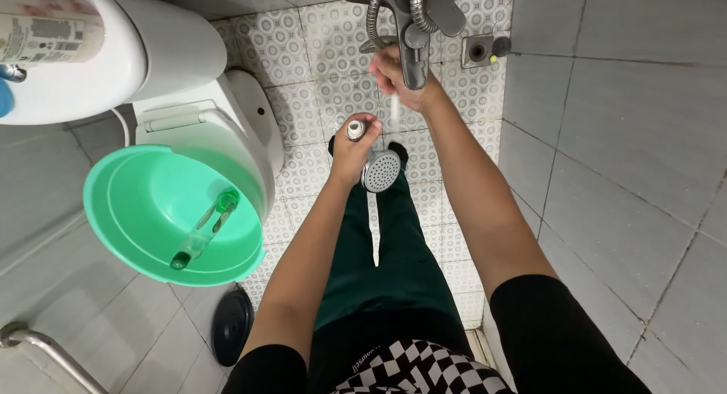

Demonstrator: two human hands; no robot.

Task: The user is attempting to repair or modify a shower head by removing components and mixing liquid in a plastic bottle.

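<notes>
Your left hand (354, 145) has its fingers curled tight around the handle of the shower head (380, 170), which points its face up toward you, just above your knees. Your right hand (399, 77) reaches up to the tap (413, 38), fingers closed loosely at its lever; exactly what they grip is hidden. A green basin (144, 212) sits on the toilet (227, 129), with a bottle (203, 231) lying in it.
</notes>
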